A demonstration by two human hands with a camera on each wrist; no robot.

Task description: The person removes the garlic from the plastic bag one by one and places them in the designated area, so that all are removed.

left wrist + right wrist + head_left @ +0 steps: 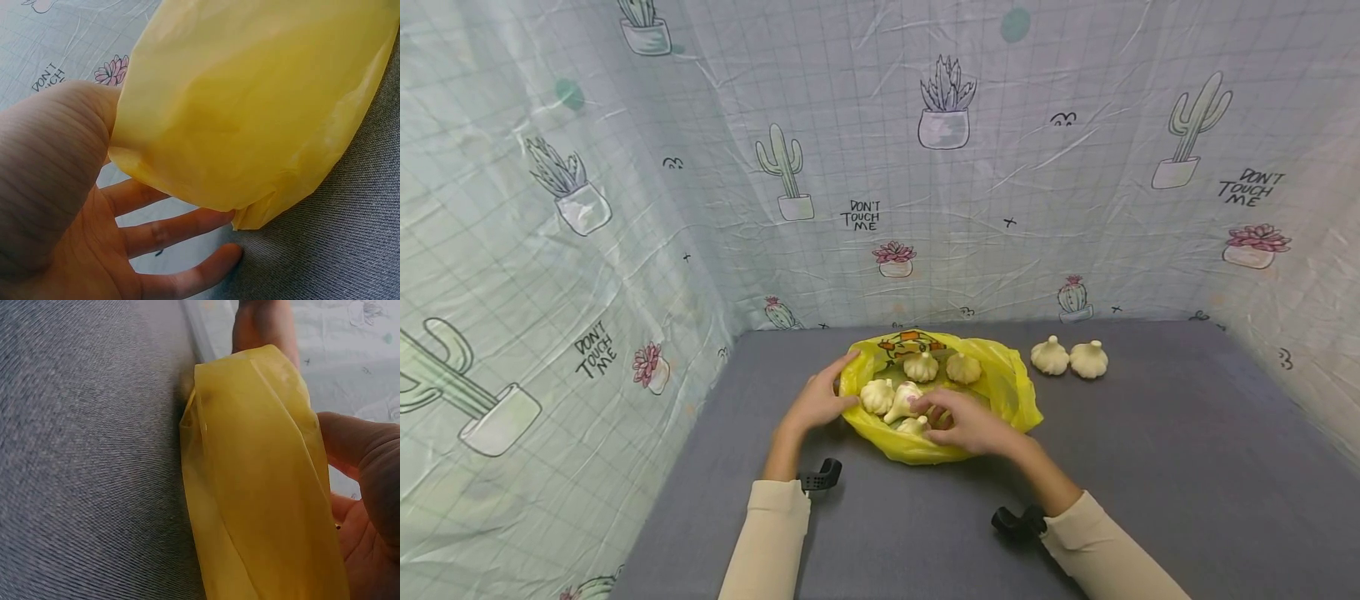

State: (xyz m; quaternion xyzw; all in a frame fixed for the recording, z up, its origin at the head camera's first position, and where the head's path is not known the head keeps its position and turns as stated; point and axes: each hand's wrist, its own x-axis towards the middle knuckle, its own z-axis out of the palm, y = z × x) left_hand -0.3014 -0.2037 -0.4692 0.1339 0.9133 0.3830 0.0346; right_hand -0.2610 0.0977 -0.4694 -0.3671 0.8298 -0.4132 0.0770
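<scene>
A yellow plastic bag lies with its mouth spread wide, and several garlic bulbs sit inside it. At its left side, my left hand holds the rim, thumb at the near part and index finger farther back. The left wrist view shows the other fingers spread along the outside of the bag. Over the bag's near right edge, my right hand reaches in with bent fingers. Its fingertips are right at a tilted garlic bulb, its thumb beside another bulb at the near side.
Two garlic bulbs stand side by side on the grey tabletop, right of the bag. A cactus-printed sheet hangs behind and along both sides. Black wrist devices are worn on both arms.
</scene>
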